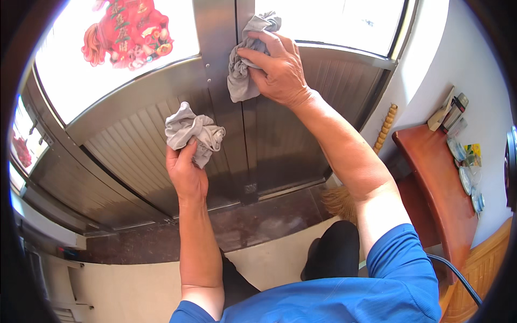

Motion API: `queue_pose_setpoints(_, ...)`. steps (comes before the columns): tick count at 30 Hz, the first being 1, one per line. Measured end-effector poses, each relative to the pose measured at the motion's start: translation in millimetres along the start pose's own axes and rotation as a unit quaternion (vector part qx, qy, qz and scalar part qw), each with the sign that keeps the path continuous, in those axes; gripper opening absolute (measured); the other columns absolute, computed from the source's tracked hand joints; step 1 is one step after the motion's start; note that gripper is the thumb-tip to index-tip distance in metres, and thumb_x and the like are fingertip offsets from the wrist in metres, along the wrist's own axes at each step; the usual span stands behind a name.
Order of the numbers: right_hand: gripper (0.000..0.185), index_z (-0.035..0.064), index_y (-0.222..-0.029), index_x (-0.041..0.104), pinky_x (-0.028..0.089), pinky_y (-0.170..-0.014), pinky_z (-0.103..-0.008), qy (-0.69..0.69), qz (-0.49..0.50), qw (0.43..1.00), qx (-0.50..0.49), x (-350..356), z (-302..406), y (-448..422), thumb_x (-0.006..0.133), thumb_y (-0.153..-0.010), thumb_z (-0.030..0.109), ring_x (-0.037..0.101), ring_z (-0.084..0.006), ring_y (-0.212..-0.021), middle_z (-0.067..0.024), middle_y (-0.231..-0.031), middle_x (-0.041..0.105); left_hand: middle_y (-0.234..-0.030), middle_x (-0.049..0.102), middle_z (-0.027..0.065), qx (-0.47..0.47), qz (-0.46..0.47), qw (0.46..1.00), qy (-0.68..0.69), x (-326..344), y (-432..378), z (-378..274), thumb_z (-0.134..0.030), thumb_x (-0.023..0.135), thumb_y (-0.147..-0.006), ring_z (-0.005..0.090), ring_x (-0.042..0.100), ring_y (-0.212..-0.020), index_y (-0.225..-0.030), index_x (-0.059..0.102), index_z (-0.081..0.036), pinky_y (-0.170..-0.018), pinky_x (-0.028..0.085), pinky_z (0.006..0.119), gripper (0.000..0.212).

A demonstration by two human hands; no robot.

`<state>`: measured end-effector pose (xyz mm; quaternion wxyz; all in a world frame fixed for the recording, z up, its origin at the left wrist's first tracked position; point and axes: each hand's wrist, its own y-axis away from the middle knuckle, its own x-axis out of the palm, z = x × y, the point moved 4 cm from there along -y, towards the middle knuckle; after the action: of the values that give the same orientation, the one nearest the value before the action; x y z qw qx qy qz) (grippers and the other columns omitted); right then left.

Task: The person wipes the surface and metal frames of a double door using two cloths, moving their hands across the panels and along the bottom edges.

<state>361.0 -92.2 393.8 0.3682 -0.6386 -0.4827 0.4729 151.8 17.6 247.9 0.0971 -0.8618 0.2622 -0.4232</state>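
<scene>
A crumpled light grey cloth (195,130) is bunched in my left hand (188,169), in front of the ribbed lower panel (141,141) of a metal door. Higher up and to the right, my right hand (280,66) grips another grey cloth (242,80). That cloth lies over the upright metal door stile (220,24), near the seam between two door leaves. Its upper end reaches the lower left corner of the bright right-hand glass pane (331,20). I cannot tell whether the left cloth touches the door.
A red paper decoration with writing (129,36) hangs on the left glass pane. At the right stand a straw broom (339,202) and a reddish wooden cabinet (436,173) bearing glass cups (465,179) and a flask (455,113). A dark stone threshold (262,228) borders the pale floor (129,286).
</scene>
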Motion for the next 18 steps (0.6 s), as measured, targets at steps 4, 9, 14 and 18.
queue_pose_setpoints(4,0.032,0.0168,-0.108,0.076,0.042,-0.106,-0.0474,-0.043,0.007,0.998,0.038,-2,8,6,0.077,-0.077,0.023,0.051,-0.0329,-0.127,-0.0072,-0.136,0.058,-0.120,0.065,0.0090,0.216,0.052,0.938,-0.267,64,-10,-45,-0.001,0.058,-0.098,0.0166,0.063,-0.109,-0.130,0.059,-0.001,-0.093,0.051,0.033,0.032)
queue_pose_setpoints(9,0.028,0.0131,-0.100,0.075,0.044,-0.104,-0.0466,-0.052,-0.010,0.997,0.051,3,-2,3,0.078,-0.073,0.022,0.055,-0.0343,-0.121,-0.0098,-0.131,0.060,-0.111,0.066,0.0217,0.434,0.040,0.722,-0.538,160,-51,-33,-0.011,0.062,-0.093,0.0383,0.065,-0.095,-0.132,0.059,-0.006,-0.089,0.052,0.044,0.040)
queue_pose_setpoints(14,0.021,0.0103,-0.093,0.070,0.048,-0.098,-0.0457,-0.044,-0.013,0.996,0.072,-10,-16,11,0.073,-0.073,0.016,0.057,-0.0348,-0.115,-0.0089,-0.126,0.062,-0.110,0.066,0.0216,0.411,0.106,0.685,-0.592,176,-80,-11,-0.015,0.058,-0.095,0.0411,0.066,-0.096,-0.141,0.055,-0.014,-0.085,0.052,0.048,0.046)
queue_pose_setpoints(18,0.024,0.0122,-0.094,0.070,0.047,-0.101,-0.0440,-0.016,-0.002,0.998,0.059,-32,-43,24,0.076,-0.071,0.018,0.056,-0.0320,-0.118,-0.0033,-0.125,0.062,-0.111,0.067,0.0210,0.413,0.117,0.650,-0.627,184,-78,-2,-0.019,0.058,-0.096,0.0414,0.066,-0.101,-0.138,0.054,-0.012,-0.085,0.053,0.048,0.043)
